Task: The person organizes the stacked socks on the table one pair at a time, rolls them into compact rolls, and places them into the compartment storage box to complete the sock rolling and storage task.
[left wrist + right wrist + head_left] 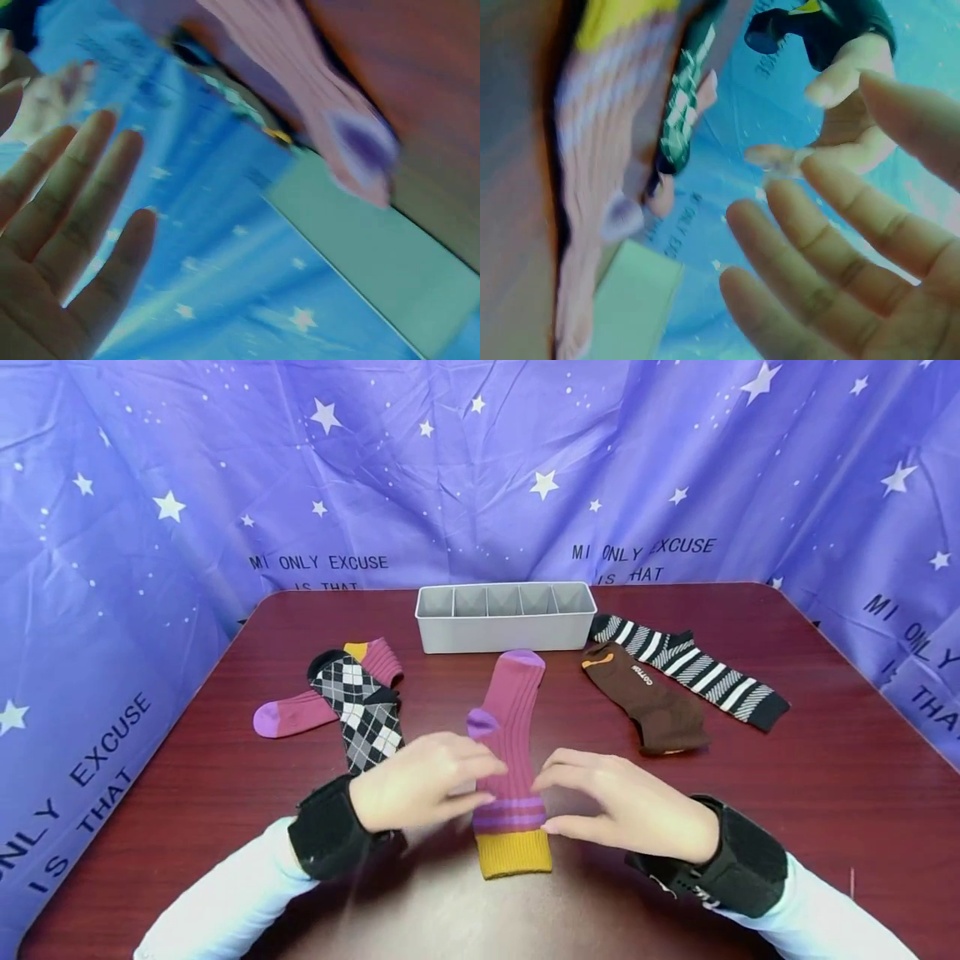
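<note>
A pink ribbed sock [513, 735] with purple toe and heel and a yellow cuff lies flat at the middle of the table, toe away from me. Over its left side hovers my left hand [431, 779], fingers loosely extended and holding nothing. My right hand [622, 802] is at the sock's right edge, its fingers relaxed and apart. In the left wrist view the left fingers [82, 187] are spread with nothing between them. The right wrist view has the right fingers [832, 247] outstretched, clear of the sock [592, 187].
A grey box [510, 633] with several compartments stands at the back. On the left, a black-and-white argyle sock [360, 706] lies across another pink sock [296, 714]. A brown sock [648, 702] and a black-and-white striped sock [705, 672] lie on the right.
</note>
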